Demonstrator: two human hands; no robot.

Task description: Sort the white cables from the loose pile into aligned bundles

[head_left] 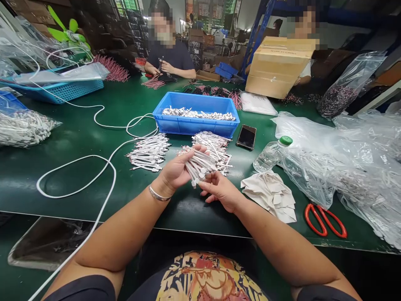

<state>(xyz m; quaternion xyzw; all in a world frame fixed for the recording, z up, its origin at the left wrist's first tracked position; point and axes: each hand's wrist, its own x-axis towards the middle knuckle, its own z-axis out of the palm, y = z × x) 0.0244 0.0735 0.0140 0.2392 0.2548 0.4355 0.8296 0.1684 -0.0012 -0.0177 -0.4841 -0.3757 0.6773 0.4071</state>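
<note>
My left hand (pixel 179 168) grasps white cables (pixel 200 164), ideally unkinked; from here I cannot tell whether my right hand (pixel 223 192), at their four o'clock, pinches.

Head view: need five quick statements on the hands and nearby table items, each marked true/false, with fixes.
1. The left hand holds a bundle of short white cables. True.
2. The phone lies left of the blue bin. False: it lies to the bin's right.
3. A bracelet is on the left wrist. True.
4. The bottle has a red cap. False: the cap is green.
5. The scissors have red handles. True.
</note>
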